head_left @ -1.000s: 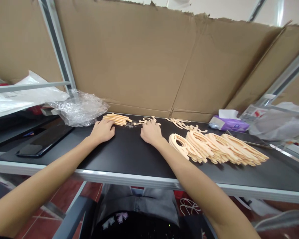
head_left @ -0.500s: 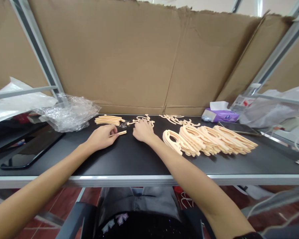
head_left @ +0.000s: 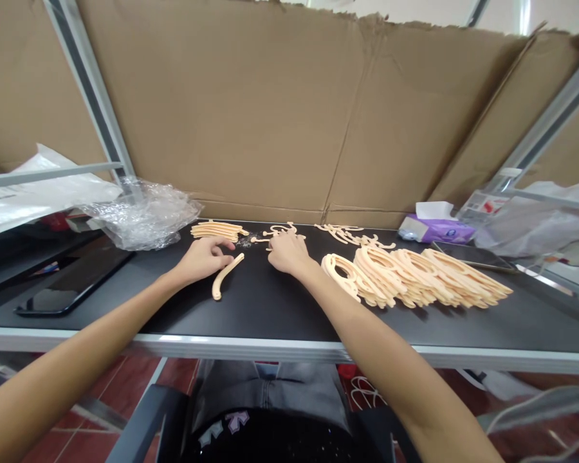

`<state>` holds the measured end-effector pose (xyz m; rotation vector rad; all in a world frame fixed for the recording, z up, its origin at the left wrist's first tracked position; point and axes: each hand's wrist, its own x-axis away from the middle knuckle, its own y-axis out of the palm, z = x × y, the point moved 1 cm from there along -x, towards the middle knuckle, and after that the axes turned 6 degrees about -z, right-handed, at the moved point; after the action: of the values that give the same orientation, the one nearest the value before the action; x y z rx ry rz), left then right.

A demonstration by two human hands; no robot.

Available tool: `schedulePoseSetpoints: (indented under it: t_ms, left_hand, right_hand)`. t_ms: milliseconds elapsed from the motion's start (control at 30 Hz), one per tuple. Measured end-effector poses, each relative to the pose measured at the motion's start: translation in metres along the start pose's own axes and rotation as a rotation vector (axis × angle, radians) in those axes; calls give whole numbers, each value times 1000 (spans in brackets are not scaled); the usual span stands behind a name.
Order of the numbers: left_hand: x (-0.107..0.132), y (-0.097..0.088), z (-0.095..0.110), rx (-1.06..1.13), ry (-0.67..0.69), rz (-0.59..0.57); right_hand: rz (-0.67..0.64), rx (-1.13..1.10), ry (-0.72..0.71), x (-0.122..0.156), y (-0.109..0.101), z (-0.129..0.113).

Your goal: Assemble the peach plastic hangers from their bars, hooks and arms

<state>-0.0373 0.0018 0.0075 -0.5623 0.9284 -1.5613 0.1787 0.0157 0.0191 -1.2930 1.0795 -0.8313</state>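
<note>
My left hand (head_left: 205,259) is open, with thumb and forefinger apart. Close by its thumb tip lies a curved, pale wood-coloured strip (head_left: 223,278) on the black tabletop (head_left: 270,308). Behind that hand sits a stack of similar curved strips (head_left: 217,230). My right hand (head_left: 288,252) is closed, its curled fingers down among thin, curly pale pieces (head_left: 285,228); what the fingertips grip is hidden. Right of it are several fanned stacks of flat pale pieces with round openings (head_left: 383,276).
More thin curly pieces (head_left: 352,235) lie at the back. A purple tissue pack (head_left: 437,228) and a dark flat device (head_left: 473,255) are at the right. Crumpled clear plastic (head_left: 147,215) and a black tray-like object (head_left: 74,280) occupy the left. Cardboard (head_left: 231,109) walls the back.
My left hand has let go of the strip, which now lies turned towards the front edge. My right hand stays at the curly pieces. The view has shifted slightly.
</note>
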Motion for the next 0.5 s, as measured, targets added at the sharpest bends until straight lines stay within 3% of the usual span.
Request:
schedulePoseSetpoints:
  t_ms: [267, 500]
  left_hand:
    - [-1, 5, -2, 147, 159, -42]
    - [1, 5, -3, 47, 343, -76]
  right_hand:
    - [-49, -188, -109, -4, 2, -5]
    - [-32, -203, -126, -6, 12, -5]
